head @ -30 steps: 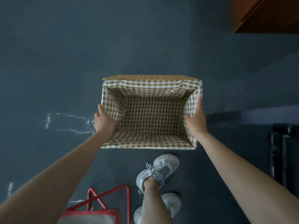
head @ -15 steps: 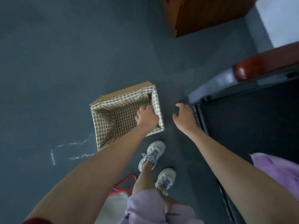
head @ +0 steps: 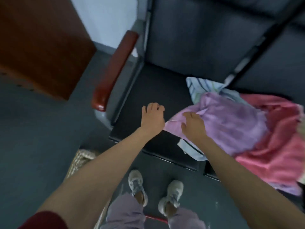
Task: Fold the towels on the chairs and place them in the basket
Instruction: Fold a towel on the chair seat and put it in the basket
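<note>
Right grip [head: 193, 126] on purple towel [head: 231, 126], fingers curled into its left edge. Left grip [head: 152, 116] just left of it, loosely curled, holding nothing, over black chair seat [head: 156, 86]. Pink towel [head: 272, 146] right of right grip, partly under the purple. Striped towel [head: 203, 87] beyond it. Basket [head: 80, 160] on floor beneath left forearm.

Pretty dim and bluish all over, tbh; the only bright bit is the wall [head: 105, 22] at the upper middle, plus a small glare spot on the near end of the armrest [head: 113, 70]. Everything's smeared with motion blur, worst on the chair backs [head: 214, 30] at the upper right and the towel [head: 280, 146] at the right edge. The wide lens bends straight lines near the borders and balloons the arms [head: 92, 179] at the bottom.
</note>
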The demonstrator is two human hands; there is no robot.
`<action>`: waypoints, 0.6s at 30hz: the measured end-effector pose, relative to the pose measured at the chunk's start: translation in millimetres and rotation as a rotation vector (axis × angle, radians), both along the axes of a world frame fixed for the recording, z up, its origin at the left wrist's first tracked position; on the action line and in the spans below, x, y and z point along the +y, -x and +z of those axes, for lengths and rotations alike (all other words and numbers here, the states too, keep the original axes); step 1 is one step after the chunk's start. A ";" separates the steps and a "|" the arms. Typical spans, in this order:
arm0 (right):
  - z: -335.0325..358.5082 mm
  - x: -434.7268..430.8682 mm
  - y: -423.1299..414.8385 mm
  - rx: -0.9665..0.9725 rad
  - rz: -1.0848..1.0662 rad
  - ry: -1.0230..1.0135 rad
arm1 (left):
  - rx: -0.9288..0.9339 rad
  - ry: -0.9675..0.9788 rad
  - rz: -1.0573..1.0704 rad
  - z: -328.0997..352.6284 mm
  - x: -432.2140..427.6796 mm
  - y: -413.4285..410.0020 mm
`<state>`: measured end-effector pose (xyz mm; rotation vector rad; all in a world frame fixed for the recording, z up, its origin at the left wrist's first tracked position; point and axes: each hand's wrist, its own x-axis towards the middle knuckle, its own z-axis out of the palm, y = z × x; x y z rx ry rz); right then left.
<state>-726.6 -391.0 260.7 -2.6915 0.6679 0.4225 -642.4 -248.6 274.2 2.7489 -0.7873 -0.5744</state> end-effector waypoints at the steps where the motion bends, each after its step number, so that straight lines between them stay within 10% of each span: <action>1: -1.1 -20.8 12.5 0.014 -0.069 0.010 | -0.009 -0.001 -0.070 -2.5 -21.1 3.7; 9: -66.3 -131.8 111.7 0.078 -0.373 0.045 | 0.039 -0.014 -0.388 -85.2 -146.0 60.2; 18: -212.9 -189.1 124.7 -0.389 -0.182 0.109 | -0.238 0.433 -0.081 -232.2 -184.8 45.5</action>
